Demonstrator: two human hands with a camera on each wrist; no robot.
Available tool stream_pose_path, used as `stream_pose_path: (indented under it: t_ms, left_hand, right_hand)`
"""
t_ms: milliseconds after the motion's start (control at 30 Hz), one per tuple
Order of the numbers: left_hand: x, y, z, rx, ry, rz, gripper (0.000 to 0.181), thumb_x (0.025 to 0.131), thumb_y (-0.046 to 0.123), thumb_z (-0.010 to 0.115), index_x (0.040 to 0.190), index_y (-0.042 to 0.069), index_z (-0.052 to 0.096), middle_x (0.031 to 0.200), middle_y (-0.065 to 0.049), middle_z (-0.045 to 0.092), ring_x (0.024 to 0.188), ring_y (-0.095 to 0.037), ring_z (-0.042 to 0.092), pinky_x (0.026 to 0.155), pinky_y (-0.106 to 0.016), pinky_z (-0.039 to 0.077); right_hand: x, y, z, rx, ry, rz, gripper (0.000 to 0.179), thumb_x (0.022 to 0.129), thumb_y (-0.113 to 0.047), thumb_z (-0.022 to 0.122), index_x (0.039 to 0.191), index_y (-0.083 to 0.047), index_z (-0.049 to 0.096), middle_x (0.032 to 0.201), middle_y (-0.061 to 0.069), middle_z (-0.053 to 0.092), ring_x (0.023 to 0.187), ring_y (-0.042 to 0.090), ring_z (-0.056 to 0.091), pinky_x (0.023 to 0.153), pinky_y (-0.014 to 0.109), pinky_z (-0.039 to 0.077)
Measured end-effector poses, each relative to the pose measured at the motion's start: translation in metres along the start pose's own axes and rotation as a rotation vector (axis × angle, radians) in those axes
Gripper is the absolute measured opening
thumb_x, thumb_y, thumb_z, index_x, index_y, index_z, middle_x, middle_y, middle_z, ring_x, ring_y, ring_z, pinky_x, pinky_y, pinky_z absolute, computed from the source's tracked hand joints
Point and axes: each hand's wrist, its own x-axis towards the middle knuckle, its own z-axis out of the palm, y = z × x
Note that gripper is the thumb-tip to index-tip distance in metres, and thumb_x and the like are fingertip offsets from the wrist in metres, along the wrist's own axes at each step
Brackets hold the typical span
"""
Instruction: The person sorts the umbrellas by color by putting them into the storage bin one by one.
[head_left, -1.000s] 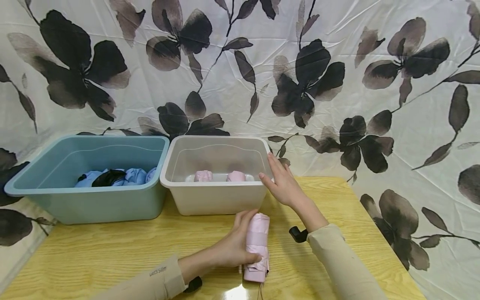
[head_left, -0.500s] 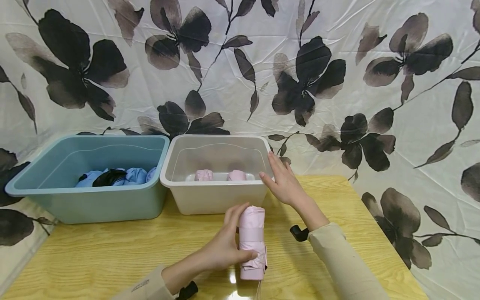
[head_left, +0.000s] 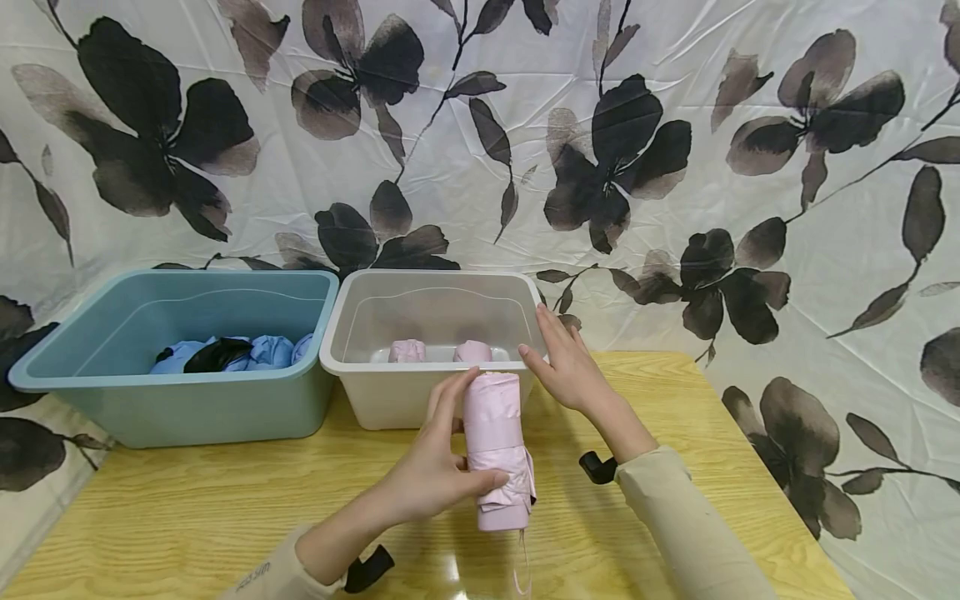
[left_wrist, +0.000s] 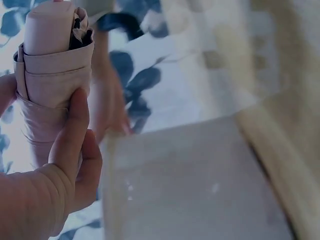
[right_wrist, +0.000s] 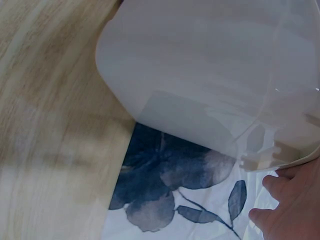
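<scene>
In the head view my left hand (head_left: 423,471) grips a folded pink umbrella (head_left: 497,450), raised off the table just in front of the white bin (head_left: 442,400). A thin strap loop (head_left: 522,567) dangles from its lower end. Thumb and fingers lie on opposite sides of the umbrella (left_wrist: 50,85) in the left wrist view. My right hand (head_left: 572,371) rests at the right rim of the white bin, fingers extended along it. Inside that bin lie two pink bundles, a left one (head_left: 407,351) and a right one (head_left: 473,352), only partly visible.
A blue-green bin (head_left: 202,408) stands left of the white one, with blue bundles (head_left: 270,353) and a black item (head_left: 217,356) in it. Both bins sit on a wooden table (head_left: 247,500). A floral cloth (head_left: 480,167) hangs behind.
My left hand has lifted the umbrella off the table and moved it forward, slightly left, toward the white bin. The right hand stays at the rim.
</scene>
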Motion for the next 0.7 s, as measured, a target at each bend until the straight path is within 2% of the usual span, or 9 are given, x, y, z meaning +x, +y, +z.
stream_pose_path:
  t_ms: [167, 400, 533, 700]
  left_hand:
    - [0.008, 0.018, -0.014, 0.000, 0.072, 0.030, 0.122, 0.076, -0.006, 0.089, 0.165, 0.030, 0.014, 0.163, -0.007, 0.012, 0.119, -0.042, 0.052, 0.073, -0.035, 0.063]
    - [0.028, 0.041, -0.041, -0.007, 0.162, 0.110, 0.121, 0.076, -0.011, 0.086, 0.166, 0.026, 0.013, 0.163, -0.006, 0.009, 0.120, -0.045, 0.054, 0.077, -0.038, 0.063]
    - [0.042, 0.050, -0.060, 0.050, 0.226, 0.137, 0.121, 0.077, -0.009, 0.086, 0.166, 0.028, 0.012, 0.161, -0.006, 0.012, 0.120, -0.042, 0.056, 0.077, -0.038, 0.062]
    - [0.062, 0.054, -0.082, 0.167, 0.323, 0.190, 0.123, 0.076, -0.005, 0.088, 0.166, 0.027, 0.011, 0.160, -0.010, 0.012, 0.113, -0.040, 0.057, 0.075, -0.033, 0.062]
  right_hand:
    - [0.000, 0.000, 0.000, 0.000, 0.009, -0.009, 0.076, 0.109, -0.045, 0.044, 0.164, 0.001, 0.019, 0.171, 0.016, 0.020, 0.158, 0.033, 0.021, 0.126, 0.058, 0.008]
    - [0.000, 0.000, 0.000, -0.004, 0.007, -0.002, 0.077, 0.109, -0.045, 0.043, 0.165, 0.000, 0.017, 0.172, 0.016, 0.019, 0.158, 0.033, 0.020, 0.126, 0.058, 0.008]
    - [0.001, 0.000, 0.000, 0.001, -0.001, 0.002, 0.077, 0.109, -0.047, 0.041, 0.165, -0.001, 0.017, 0.172, 0.015, 0.018, 0.158, 0.031, 0.018, 0.127, 0.057, 0.007]
    - [0.001, 0.000, 0.000, 0.003, -0.009, 0.007, 0.078, 0.108, -0.048, 0.041, 0.165, -0.001, 0.016, 0.172, 0.014, 0.017, 0.159, 0.030, 0.017, 0.127, 0.057, 0.006]
